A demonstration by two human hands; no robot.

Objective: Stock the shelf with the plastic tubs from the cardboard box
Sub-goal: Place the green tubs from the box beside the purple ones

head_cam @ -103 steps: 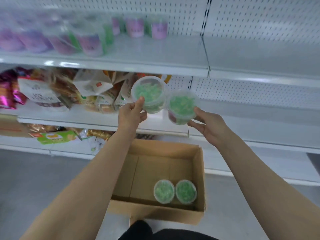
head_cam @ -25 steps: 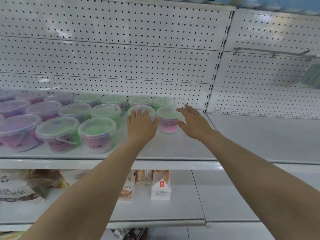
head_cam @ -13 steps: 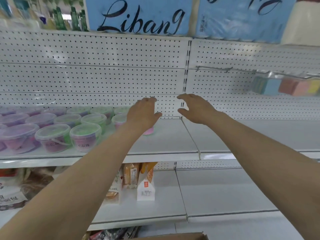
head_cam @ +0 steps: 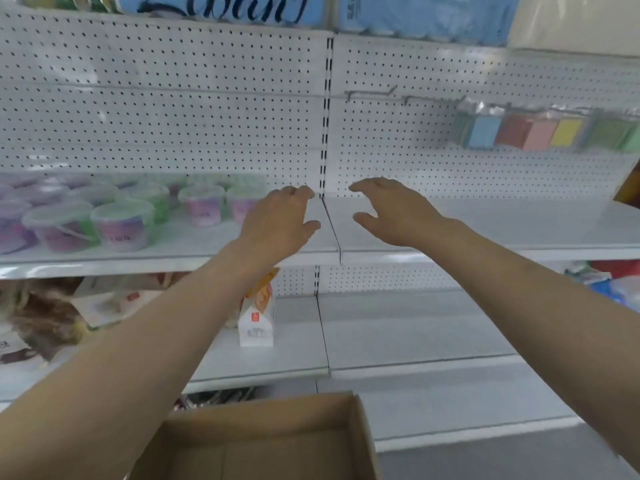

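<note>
Several clear plastic tubs (head_cam: 122, 223) with green or purple contents stand in rows on the left part of the white shelf (head_cam: 485, 233). The nearest two tubs (head_cam: 204, 206) stand just left of my left hand (head_cam: 280, 221). Both hands hover empty over the shelf, fingers spread. My right hand (head_cam: 391, 211) is over the bare right section, past the shelf joint. The cardboard box (head_cam: 263, 441) sits low in the view in front of me; only its far wall and part of the inside show.
A white pegboard backs the shelf. Coloured sponge packs (head_cam: 540, 131) hang on hooks at the upper right. The lower shelf holds snack bags (head_cam: 52, 317) at the left and a small white carton (head_cam: 257, 320).
Both hands let go of the two tubs on the shelf and drew back to the right. The view dropped, bringing the cardboard box into sight.
</note>
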